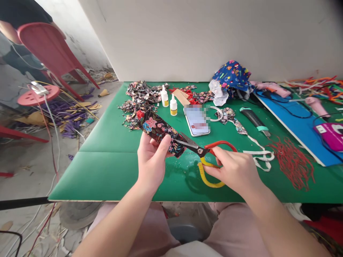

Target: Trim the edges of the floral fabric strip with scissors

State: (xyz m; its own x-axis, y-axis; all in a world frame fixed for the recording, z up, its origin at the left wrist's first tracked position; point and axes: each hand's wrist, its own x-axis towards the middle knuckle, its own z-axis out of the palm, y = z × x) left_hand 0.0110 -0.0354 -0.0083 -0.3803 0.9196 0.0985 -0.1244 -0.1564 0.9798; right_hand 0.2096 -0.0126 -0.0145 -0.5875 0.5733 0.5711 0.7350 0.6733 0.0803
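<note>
Nearest me, my left hand pinches a black floral fabric strip, lifting it off the green mat so the blades can bite. My right hand is closed through the red and yellow loops of the scissors, whose blades stand open at the strip's near end. Beyond lie one phone, two glue bottles, one utility knife, a pile of fabric scraps, and further right, a blue board.
</note>
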